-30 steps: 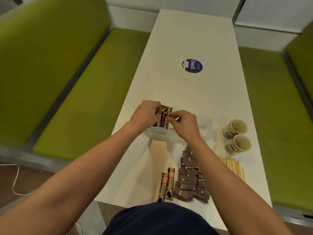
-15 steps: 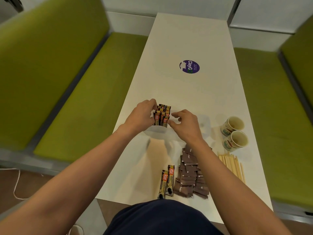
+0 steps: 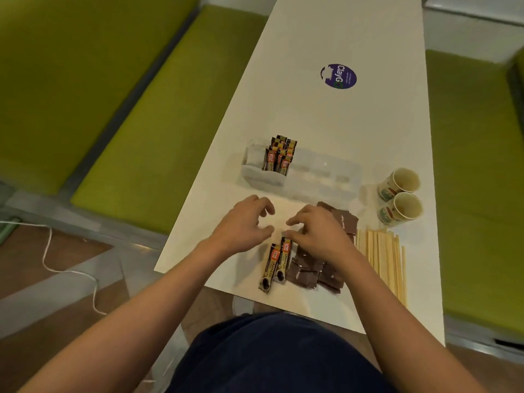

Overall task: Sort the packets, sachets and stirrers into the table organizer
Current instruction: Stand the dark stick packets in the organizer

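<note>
- Two loose sticks [image 3: 284, 259] lie side by side near the worktop's [image 3: 326, 123] near edge, long axes pointing away.
- At their far ends: right hand [image 3: 317, 234] nearest, left hand [image 3: 243, 225] just beside; fingers [image 3: 300, 217] apart, curled, empty.
- Beyond them, the organizer [image 3: 326, 182], left compartment part-filled.

A round purple sticker [image 3: 338, 76] on the white table [image 3: 326, 117] reads "ClayG", while two coffee sticks [image 3: 276, 263] lying near its front edge carry the word "GRANULES" along their length.
</note>
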The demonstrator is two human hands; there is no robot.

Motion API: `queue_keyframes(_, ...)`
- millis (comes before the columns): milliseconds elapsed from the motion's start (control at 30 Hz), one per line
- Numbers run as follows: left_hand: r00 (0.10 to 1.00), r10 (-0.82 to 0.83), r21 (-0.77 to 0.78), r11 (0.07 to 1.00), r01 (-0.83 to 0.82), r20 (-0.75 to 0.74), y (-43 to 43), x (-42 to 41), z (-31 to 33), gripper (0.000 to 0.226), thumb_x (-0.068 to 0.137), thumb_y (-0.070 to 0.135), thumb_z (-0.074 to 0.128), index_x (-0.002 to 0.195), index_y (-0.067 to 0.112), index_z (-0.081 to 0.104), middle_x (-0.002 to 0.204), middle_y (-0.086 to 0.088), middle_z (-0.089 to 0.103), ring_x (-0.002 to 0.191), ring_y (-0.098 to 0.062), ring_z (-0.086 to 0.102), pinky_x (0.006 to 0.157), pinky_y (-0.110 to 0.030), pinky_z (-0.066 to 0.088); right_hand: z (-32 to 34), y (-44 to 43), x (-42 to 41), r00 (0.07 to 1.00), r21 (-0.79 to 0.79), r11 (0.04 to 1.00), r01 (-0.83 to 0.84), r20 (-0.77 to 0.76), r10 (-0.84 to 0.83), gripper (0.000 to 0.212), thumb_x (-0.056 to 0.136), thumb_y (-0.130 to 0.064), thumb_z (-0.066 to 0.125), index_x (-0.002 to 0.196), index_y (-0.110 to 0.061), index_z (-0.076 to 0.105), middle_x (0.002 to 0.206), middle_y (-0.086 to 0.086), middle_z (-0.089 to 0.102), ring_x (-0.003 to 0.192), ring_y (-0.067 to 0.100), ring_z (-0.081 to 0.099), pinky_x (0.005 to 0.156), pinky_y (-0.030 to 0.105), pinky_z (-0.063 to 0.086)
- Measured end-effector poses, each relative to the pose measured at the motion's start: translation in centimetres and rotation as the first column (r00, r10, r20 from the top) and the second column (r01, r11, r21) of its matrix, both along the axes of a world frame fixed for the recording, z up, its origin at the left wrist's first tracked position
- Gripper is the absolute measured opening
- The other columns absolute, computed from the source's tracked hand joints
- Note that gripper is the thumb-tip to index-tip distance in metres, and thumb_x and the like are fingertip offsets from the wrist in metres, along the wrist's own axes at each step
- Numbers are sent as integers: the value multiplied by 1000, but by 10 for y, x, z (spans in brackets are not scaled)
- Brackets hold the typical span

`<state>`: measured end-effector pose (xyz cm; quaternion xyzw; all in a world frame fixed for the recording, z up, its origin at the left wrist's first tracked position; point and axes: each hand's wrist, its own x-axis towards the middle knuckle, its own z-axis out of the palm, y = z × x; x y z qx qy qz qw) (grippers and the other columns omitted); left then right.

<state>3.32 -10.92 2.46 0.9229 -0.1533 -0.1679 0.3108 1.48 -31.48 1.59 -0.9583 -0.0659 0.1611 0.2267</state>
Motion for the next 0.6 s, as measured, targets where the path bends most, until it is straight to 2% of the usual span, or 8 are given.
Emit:
queue_keyframes(100, 983, -108, 64, 991, 118, -146, -5, -21, -16, 58, 77, 49, 76, 127, 28, 56, 115, 4, 52, 92, -12, 54, 83, -33, 49, -3, 2, -8, 991, -139, 982, -124, -63, 116, 52, 87, -56, 69, 131, -29, 67, 126, 0, 60, 119, 23, 53, 95, 42, 49)
queue_keyframes(167, 977, -128, 135, 979, 152, -168, -7, -28, -24, 70, 70, 57, 77, 130, 29, 54, 114, 6, 49, 97, -14, 55, 82, -37, 51, -3, 6, -13, 979, -218, 955, -200, -80, 187, 59, 85, -60, 67, 136, -31, 61, 130, -2, 56, 123, 23, 47, 100, 44, 44)
queue_keyframes(233, 983, -117, 197, 970, 143, -138, -9, -31, -29, 67, 67, 56, 78, 125, 30, 56, 109, 8, 47, 93, -15, 55, 76, -40, 53, -2, 8, -16, 969, -266, 931, -248, -84, 234, 61, 84, -61, 67, 137, -30, 58, 130, -3, 54, 123, 23, 45, 101, 45, 39)
queue_keyframes(300, 988, -87, 202, 973, 111, -124, -10, -30, -31, 56, 67, 46, 79, 116, 29, 59, 102, 8, 45, 85, -15, 55, 71, -40, 54, -3, 10, -16, 965, -283, 923, -261, -90, 245, 60, 85, -61, 67, 135, -29, 58, 127, -2, 55, 122, 23, 45, 100, 46, 38)
queue_keyframes(433, 986, 40, 58, 998, -31, -161, -5, -27, -29, 39, 67, 22, 83, 98, 24, 59, 95, 6, 53, 82, -18, 58, 64, -29, 45, -6, 13, -8, 976, -247, 947, -206, -124, 180, 64, 84, -57, 72, 139, -28, 56, 126, 1, 59, 123, 27, 48, 98, 47, 39)
queue_keyframes(533, 952, 206, -64, 972, -225, -225, 1, -23, -25, 41, 68, 17, 87, 101, 20, 63, 95, 2, 65, 76, -15, 63, 55, -21, 44, -6, 17, 3, 980, -187, 971, -149, -158, 120, 70, 80, -50, 78, 141, -26, 54, 125, 3, 61, 121, 28, 51, 98, 46, 46)
queue_keyframes(600, 921, 289, -139, 933, -333, -263, 4, -19, -20, 37, 72, 17, 86, 103, 22, 66, 97, 2, 66, 73, -15, 65, 50, -22, 47, -5, 20, 11, 984, -139, 985, -101, -159, 78, 73, 77, -42, 83, 141, -23, 56, 124, 4, 62, 119, 28, 54, 97, 46, 49)
